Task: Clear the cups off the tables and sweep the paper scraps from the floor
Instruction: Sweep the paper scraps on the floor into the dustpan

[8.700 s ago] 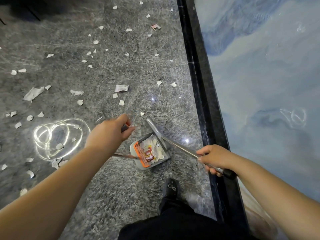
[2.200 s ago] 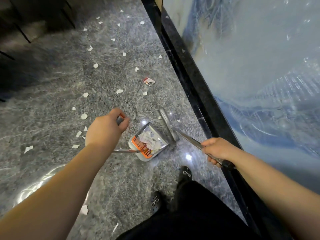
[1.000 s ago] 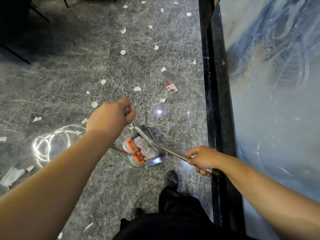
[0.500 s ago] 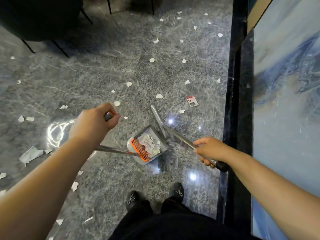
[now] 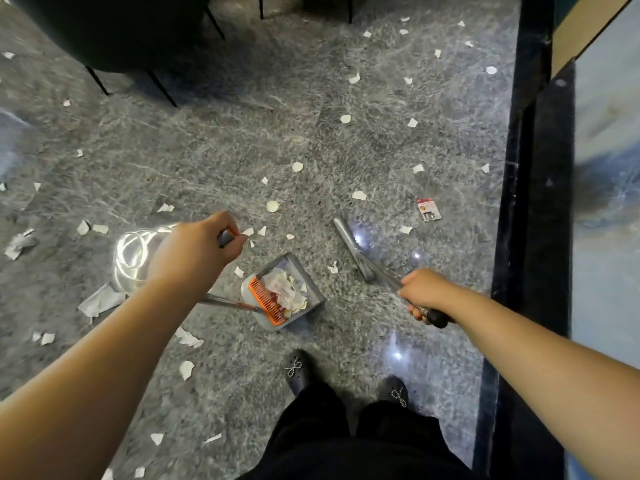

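Left hand (image 5: 194, 251) grips the dustpan (image 5: 284, 292) handle, right hand (image 5: 424, 292) the broom (image 5: 353, 249) handle. Keep the pan's lip flat on the floor – draw nearby paper scraps (image 5: 358, 195) in with short strokes (many lie scattered ahead).

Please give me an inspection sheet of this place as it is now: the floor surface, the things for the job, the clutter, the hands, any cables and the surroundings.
Surface: grey marble floor, glossy, with lamp reflections.
Job's things: dustpan holding crumpled paper behind its orange comb; broom to the right of it; white paper scraps scattered widely.
Clutter: small red-and-white card near the black border.
Hands: left hand grips the dustpan's handle; right hand grips the broom's handle.
Cables: nothing seen.
Surroundings: dark chair at the top left; black border strip on the right; two black shoes below.
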`<state>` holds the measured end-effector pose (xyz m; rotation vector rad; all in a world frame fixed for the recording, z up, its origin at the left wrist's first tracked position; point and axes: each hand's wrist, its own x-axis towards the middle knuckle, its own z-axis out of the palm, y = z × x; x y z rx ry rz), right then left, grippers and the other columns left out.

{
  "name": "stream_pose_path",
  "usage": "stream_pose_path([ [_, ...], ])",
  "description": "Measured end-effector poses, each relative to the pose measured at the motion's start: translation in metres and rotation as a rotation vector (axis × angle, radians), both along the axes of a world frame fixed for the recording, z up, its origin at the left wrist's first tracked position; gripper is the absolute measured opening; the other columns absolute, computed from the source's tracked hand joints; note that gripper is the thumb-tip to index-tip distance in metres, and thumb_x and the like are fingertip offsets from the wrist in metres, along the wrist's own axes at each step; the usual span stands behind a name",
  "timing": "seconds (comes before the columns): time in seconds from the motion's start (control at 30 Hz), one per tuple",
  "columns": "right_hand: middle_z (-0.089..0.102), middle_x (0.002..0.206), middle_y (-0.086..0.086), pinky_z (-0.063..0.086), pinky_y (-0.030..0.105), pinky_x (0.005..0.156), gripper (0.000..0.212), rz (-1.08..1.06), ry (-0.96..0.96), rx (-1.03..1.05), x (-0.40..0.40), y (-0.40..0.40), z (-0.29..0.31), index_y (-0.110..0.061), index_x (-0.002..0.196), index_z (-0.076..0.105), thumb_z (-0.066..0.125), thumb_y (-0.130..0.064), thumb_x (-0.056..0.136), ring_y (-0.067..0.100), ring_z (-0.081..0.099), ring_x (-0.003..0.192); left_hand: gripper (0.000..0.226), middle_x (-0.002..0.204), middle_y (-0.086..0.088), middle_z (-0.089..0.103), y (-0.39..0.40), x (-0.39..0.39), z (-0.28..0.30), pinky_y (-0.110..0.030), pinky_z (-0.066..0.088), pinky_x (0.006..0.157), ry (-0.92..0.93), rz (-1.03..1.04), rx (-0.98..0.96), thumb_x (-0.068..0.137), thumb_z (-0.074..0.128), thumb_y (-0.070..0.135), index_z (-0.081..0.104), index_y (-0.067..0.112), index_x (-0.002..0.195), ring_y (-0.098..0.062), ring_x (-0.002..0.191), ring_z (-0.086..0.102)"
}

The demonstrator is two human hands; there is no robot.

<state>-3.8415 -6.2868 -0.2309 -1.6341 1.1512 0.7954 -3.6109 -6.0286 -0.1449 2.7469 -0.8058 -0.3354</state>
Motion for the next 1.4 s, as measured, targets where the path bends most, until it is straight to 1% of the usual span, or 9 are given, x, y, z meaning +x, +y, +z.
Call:
stream_pose_path([
  [0.2, 0.054, 0.066, 0.015, 0.039, 0.021, 0.038, 0.027, 0.044, 0.03, 0.062, 0.038, 0.031, -0.001, 0.002, 0.12, 0.052, 0.045, -0.002, 0.094, 0.018, 0.048, 0.041, 0.022, 0.065, -0.001, 0.062, 0.015, 0.033, -0.012, -0.037, 0.052, 0.055, 0.002, -0.022, -0.017, 0.087, 0.063, 0.048, 0.06, 0.026, 0.089, -0.027, 0.06, 0.058],
  [0.3, 0.051, 0.067, 0.012, 0.038, 0.02, 0.038, 0.033, 0.041, 0.031, 0.126, 0.047, 0.05, -0.001, 0.0, 0.127, 0.047, 0.047, -0.003, 0.094, 0.015, 0.045, 0.04, 0.022, 0.061, 0.003, 0.059, 0.024, 0.044, -0.017, -0.035, 0.051, 0.051, -0.016, -0.004, -0.024, 0.087, 0.061, 0.05, 0.056, 0.029, 0.086, -0.023, 0.057, 0.056],
  [0.53, 0.057, 0.061, 0.007, 0.04, 0.022, 0.038, 0.042, 0.014, -0.003, 0.175, 0.063, 0.076, 0.009, -0.019, 0.134, 0.047, 0.056, -0.011, 0.094, 0.013, 0.049, 0.037, 0.022, 0.06, 0.003, 0.058, 0.047, 0.062, -0.02, -0.037, 0.052, 0.05, -0.019, -0.013, -0.073, 0.087, 0.062, 0.049, 0.055, 0.028, 0.085, -0.026, 0.057, 0.056],
  [0.63, 0.057, 0.06, 0.008, 0.039, 0.022, 0.038, 0.041, -0.013, -0.027, 0.175, 0.072, 0.082, 0.018, -0.018, 0.132, 0.048, 0.057, -0.011, 0.093, 0.014, 0.048, 0.036, 0.021, 0.063, 0.0, 0.06, 0.063, 0.072, -0.018, -0.04, 0.053, 0.054, 0.008, 0.02, -0.095, 0.087, 0.063, 0.047, 0.057, 0.026, 0.085, -0.029, 0.059, 0.056],
  [0.83, 0.057, 0.053, 0.005, 0.039, 0.023, 0.037, 0.041, 0.008, -0.1, 0.118, 0.11, 0.087, 0.026, -0.017, 0.132, 0.048, 0.058, -0.011, 0.093, 0.015, 0.049, 0.034, 0.018, 0.065, 0.003, 0.058, 0.095, 0.098, -0.003, -0.034, 0.048, 0.056, 0.004, 0.16, -0.107, 0.085, 0.064, 0.048, 0.061, 0.031, 0.086, -0.023, 0.061, 0.055],
  [1.0, 0.053, 0.051, 0.006, 0.034, 0.016, 0.033, 0.045, 0.049, -0.141, 0.052, 0.158, 0.083, 0.022, -0.01, 0.137, 0.045, 0.056, -0.008, 0.094, 0.013, 0.045, 0.029, 0.018, 0.067, 0.002, 0.06, 0.118, 0.117, 0.011, -0.031, 0.045, 0.054, -0.004, 0.291, -0.114, 0.086, 0.066, 0.047, 0.062, 0.03, 0.084, -0.023, 0.062, 0.056],
  [1.1, 0.052, 0.054, 0.011, 0.032, 0.014, 0.032, 0.042, 0.061, -0.139, 0.026, 0.197, 0.067, 0.015, -0.007, 0.135, 0.046, 0.056, -0.006, 0.094, 0.013, 0.043, 0.027, 0.018, 0.066, 0.003, 0.059, 0.129, 0.13, 0.017, -0.034, 0.05, 0.057, 0.007, 0.366, -0.093, 0.085, 0.066, 0.047, 0.062, 0.029, 0.085, -0.023, 0.062, 0.058],
  [1.3, 0.048, 0.056, 0.013, 0.032, 0.017, 0.032, 0.038, 0.185, -0.093, -0.03, 0.276, 0.035, -0.003, 0.009, 0.127, 0.045, 0.053, -0.002, 0.093, 0.019, 0.04, 0.031, 0.018, 0.069, 0.002, 0.062, 0.148, 0.153, 0.015, -0.031, 0.047, 0.055, -0.016, 0.479, -0.045, 0.084, 0.067, 0.049, 0.06, 0.032, 0.085, -0.022, 0.065, 0.057],
  [1.4, 0.05, 0.053, 0.013, 0.033, 0.019, 0.034, 0.033, 0.27, -0.067, -0.058, 0.314, 0.021, -0.01, 0.009, 0.123, 0.05, 0.053, -0.003, 0.092, 0.019, 0.042, 0.032, 0.019, 0.064, 0.003, 0.057, 0.153, 0.162, 0.008, -0.027, 0.039, 0.052, -0.015, 0.518, -0.005, 0.083, 0.066, 0.05, 0.056, 0.034, 0.082, -0.018, 0.057, 0.053],
])
